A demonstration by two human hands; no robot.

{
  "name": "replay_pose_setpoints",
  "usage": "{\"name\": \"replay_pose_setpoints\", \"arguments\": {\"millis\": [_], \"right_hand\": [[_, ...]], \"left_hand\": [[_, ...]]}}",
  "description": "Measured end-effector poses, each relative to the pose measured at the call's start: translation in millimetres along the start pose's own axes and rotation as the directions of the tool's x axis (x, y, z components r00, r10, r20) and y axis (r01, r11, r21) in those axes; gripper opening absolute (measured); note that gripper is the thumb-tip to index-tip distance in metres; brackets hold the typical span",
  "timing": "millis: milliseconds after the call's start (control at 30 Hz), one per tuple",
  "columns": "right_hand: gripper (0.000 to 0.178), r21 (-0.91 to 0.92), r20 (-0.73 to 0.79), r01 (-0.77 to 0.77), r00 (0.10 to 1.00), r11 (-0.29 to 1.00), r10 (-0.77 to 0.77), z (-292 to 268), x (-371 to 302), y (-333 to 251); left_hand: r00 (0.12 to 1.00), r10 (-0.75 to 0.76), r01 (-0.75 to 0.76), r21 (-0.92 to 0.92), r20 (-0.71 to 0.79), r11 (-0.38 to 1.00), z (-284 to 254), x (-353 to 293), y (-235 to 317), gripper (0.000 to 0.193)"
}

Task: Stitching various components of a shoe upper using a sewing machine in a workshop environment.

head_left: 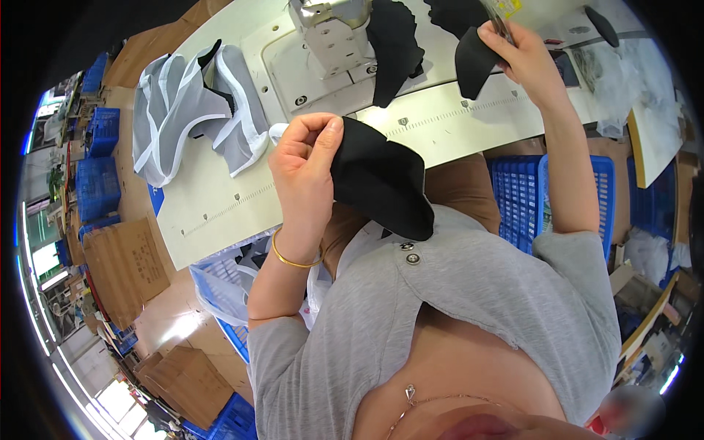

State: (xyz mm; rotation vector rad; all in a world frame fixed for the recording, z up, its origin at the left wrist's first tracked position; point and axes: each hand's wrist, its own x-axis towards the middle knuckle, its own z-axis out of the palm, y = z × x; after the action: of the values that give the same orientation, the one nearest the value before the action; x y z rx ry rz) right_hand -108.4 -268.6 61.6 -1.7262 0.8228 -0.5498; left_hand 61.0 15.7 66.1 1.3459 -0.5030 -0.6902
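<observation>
My left hand [306,150] is closed, pinching the edge of a black fabric piece [381,176] between thumb and fingers. The cloth hangs over my lap and against my grey shirt. Out at the upper right, my right hand [517,59] pinches a smaller black fabric piece [475,66] above the table. A narrow shiny metal tool [499,23] shows at those same fingers; its kind is hard to make out. Between the hands, another black fabric piece [392,51] lies beside the sewing machine [330,44].
Grey mesh pieces with white edging [198,110] lie on the left of the white table [213,227], which has a printed ruler along its front. A blue basket [517,194] stands right of my lap, and a bag-lined one [224,286] stands left. Clear plastic [631,81] lies far right.
</observation>
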Motion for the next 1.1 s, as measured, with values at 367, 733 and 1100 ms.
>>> {"name": "replay_pose_setpoints", "arguments": {"millis": [367, 733, 1100], "right_hand": [[0.013, 0.224, 0.423, -0.113, 0.906, 0.968, 0.008, 105.9, -96.9, -64.7], [0.014, 0.158, 0.285, 0.045, 0.955, 0.986, -0.089, 119.7, -92.6, -57.9], [0.019, 0.141, 0.308, 0.063, 0.946, 0.988, -0.104, 110.8, -97.0, -54.9]], "left_hand": [[0.999, -0.032, 0.034, -0.125, 0.017, 0.992, 9.1, -5.1, 5.9, 0.019], [0.999, -0.006, 0.012, -0.113, 0.052, 0.994, 2.7, -8.1, 5.6, 0.02], [1.0, 0.019, -0.019, -0.044, -0.002, 0.999, 2.8, -9.5, 5.8, 0.015]]}}
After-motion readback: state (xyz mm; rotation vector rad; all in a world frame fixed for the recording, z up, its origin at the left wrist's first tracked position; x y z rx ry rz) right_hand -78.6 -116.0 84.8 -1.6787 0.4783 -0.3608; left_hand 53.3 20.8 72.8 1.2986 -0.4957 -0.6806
